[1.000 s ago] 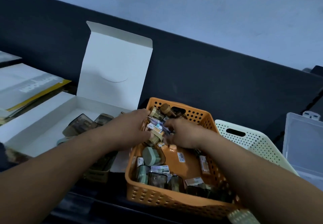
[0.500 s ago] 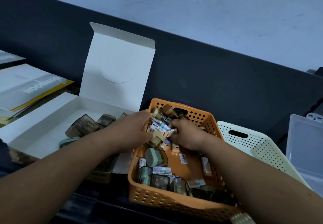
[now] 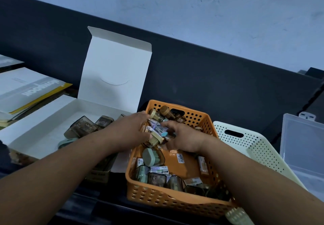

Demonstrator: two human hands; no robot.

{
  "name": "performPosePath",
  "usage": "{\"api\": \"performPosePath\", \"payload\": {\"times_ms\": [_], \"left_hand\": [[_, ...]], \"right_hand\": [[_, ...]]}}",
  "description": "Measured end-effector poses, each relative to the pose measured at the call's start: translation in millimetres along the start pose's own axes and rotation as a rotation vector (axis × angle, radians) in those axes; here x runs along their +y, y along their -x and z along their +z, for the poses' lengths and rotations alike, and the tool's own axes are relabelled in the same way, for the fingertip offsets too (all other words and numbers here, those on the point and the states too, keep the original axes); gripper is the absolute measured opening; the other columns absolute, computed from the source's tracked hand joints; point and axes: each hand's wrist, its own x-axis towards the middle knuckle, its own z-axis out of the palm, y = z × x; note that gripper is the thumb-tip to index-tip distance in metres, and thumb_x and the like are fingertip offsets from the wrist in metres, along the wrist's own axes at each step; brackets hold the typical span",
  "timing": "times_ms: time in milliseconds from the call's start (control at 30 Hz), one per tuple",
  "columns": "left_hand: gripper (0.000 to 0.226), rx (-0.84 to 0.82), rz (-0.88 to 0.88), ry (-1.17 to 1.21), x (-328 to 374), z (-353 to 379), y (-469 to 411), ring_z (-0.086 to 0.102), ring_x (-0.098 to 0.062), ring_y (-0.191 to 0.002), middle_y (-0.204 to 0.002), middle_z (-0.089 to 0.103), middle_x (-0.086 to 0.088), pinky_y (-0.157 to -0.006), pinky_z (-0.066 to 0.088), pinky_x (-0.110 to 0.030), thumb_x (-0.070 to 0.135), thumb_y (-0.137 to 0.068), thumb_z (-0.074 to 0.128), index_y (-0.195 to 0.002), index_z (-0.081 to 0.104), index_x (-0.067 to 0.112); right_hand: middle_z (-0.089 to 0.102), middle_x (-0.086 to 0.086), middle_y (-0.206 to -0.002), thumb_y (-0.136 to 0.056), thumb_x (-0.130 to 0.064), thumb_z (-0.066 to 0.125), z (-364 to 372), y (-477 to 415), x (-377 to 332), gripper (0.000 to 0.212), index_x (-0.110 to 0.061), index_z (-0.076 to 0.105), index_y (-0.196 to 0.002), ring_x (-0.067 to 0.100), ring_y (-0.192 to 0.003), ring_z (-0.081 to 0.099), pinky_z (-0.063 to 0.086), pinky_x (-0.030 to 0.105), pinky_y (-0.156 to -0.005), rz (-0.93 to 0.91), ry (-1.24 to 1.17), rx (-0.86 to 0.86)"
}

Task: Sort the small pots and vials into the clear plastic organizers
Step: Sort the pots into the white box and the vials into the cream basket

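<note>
Both hands are inside the far half of the orange basket (image 3: 175,202); left hand (image 3: 126,133) has its grip curled round the left side of a cluster of vials (image 3: 156,131); right hand (image 3: 184,138) has its grip curled round the right side of the same cluster, thumb over the top; the cluster is pressed between the two hands; cannot tell if it is lifted off the basket floor.

More stock lies loose in the basket; a wood-capped vial (image 3: 165,110) sits at the far wall just beyond the hands; a green-lidded pot (image 3: 150,156) lies on its side just near of the hands; dark pots and labelled vials line the near wall.

Clear plastic organizer (image 3: 303,147) stands open at far right, apart from the hands; a cream perforated basket (image 3: 254,144) sits between it and the orange basket, touching the orange one.

White cardboard box (image 3: 43,123) is left of the orange basket, its lid flap (image 3: 115,70) standing upright; dark smoky containers (image 3: 82,126) lie inside it, partly hidden by the left forearm; booklets (image 3: 26,88) are stacked at far left; everything is on a dark counter (image 3: 84,207).
</note>
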Motion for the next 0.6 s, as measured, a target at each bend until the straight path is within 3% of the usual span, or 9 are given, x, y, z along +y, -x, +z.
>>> {"api": "performPosePath", "payload": {"times_ms": [133,200,300,367,467,600], "left_hand": [[0.069,0.0,-0.005,-0.007,1.5,-0.6,2.4,0.025,-0.014,-0.143,-0.16,0.013,0.008,-0.11,0.026,-0.03,0.039,-0.093,0.055,-0.152,0.02,0.027],[0.069,-0.003,-0.009,-0.007,2.3,-1.0,3.0,0.026,-0.014,-0.142,-0.16,0.013,0.008,-0.109,0.026,-0.029,0.039,-0.094,0.055,-0.152,0.02,0.027],[0.068,-0.003,-0.012,-0.004,4.4,-2.0,2.8,0.025,-0.015,-0.143,-0.16,0.014,0.007,-0.109,0.026,-0.029,0.038,-0.094,0.055,-0.152,0.021,0.027],[0.068,-0.004,-0.015,-0.017,5.4,-2.1,2.8,0.022,-0.014,-0.143,-0.16,0.013,0.008,-0.11,0.025,-0.029,0.037,-0.094,0.055,-0.152,0.021,0.027],[0.068,-0.007,-0.016,-0.034,6.6,-1.6,3.4,0.02,-0.014,-0.144,-0.16,0.012,0.007,-0.112,0.023,-0.029,0.036,-0.094,0.055,-0.152,0.021,0.027],[0.067,-0.015,-0.01,-0.042,8.9,-1.9,4.6,0.018,-0.015,-0.145,-0.161,0.01,0.006,-0.113,0.021,-0.029,0.035,-0.095,0.054,-0.152,0.02,0.025]], "right_hand": [[0.059,0.0,-0.12,-0.09,-0.01,0.065,4.8,-3.3,3.9,0.039,-0.031,0.058,-0.122,0.01,-0.086,0.059,0.048,0.02,-0.065,-0.043,-0.006,0.106],[0.064,0.001,-0.102,-0.092,-0.004,0.059,0.8,-2.0,4.3,0.023,-0.024,0.064,-0.1,0.015,-0.08,0.062,0.055,0.029,-0.068,-0.045,-0.096,0.161],[0.064,-0.001,-0.091,-0.091,0.002,0.056,-10.2,2.0,8.1,0.028,-0.023,0.065,-0.084,0.015,-0.08,0.063,0.057,0.031,-0.077,-0.037,-0.216,0.245],[0.064,-0.001,-0.096,-0.088,0.004,0.06,-13.7,4.6,12.0,0.03,-0.026,0.064,-0.088,0.015,-0.085,0.063,0.056,0.03,-0.079,-0.03,-0.173,0.227],[0.059,-0.002,-0.116,-0.086,-0.001,0.065,-11.3,7.9,12.3,0.039,-0.032,0.061,-0.11,0.017,-0.097,0.062,0.056,0.034,-0.084,0.009,-0.05,0.136],[0.049,0.0,-0.135,-0.085,-0.007,0.068,-2.9,2.2,2.4,0.069,-0.04,0.042,-0.14,0.014,-0.1,0.058,0.052,0.025,-0.075,-0.05,0.211,0.065]]}}
